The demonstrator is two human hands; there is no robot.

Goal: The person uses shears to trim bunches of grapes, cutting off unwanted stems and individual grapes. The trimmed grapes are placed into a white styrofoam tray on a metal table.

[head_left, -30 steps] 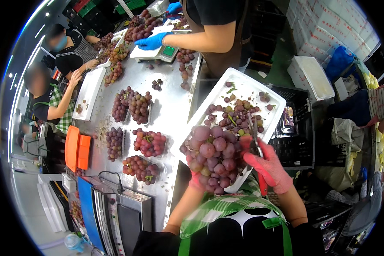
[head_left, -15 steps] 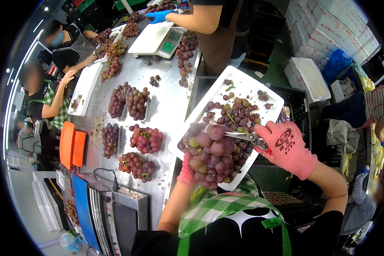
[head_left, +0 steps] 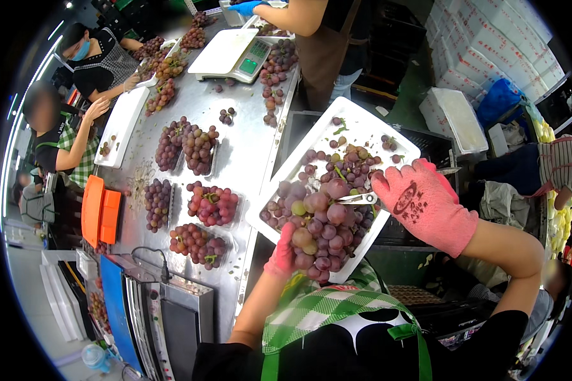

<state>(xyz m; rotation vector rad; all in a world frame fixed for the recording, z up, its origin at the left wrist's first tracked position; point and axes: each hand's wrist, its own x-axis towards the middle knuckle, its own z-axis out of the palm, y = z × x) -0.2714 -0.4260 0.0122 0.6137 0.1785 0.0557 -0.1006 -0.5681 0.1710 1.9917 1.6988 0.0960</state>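
My left hand (head_left: 281, 254), in a pink glove, is closed on a large bunch of purple-red grapes (head_left: 318, 228) with a few greenish ones. My right hand (head_left: 421, 204), also in a pink glove, holds a pair of small scissors (head_left: 361, 199). Their silver blades touch or nearly touch the bunch's upper right side. Below the bunch is a white foam tray (head_left: 405, 143); smaller grape bunches (head_left: 356, 166), loose grapes and bits of stem lie in it. My fingers behind the bunch are hidden.
On the metal table (head_left: 238, 162) to the left sit several packed grape bunches (head_left: 213, 203), an orange box (head_left: 100, 213) and a scale (head_left: 241, 57). A machine (head_left: 184, 305) stands at lower left. Co-workers work around the table; one blue-gloved hand (head_left: 246, 7) shows at the far end.
The grape bunch has shifted slightly right in my left hand, showing more of my thumb. My right hand has turned and moved up a little, with the scissors staying beside the bunch.
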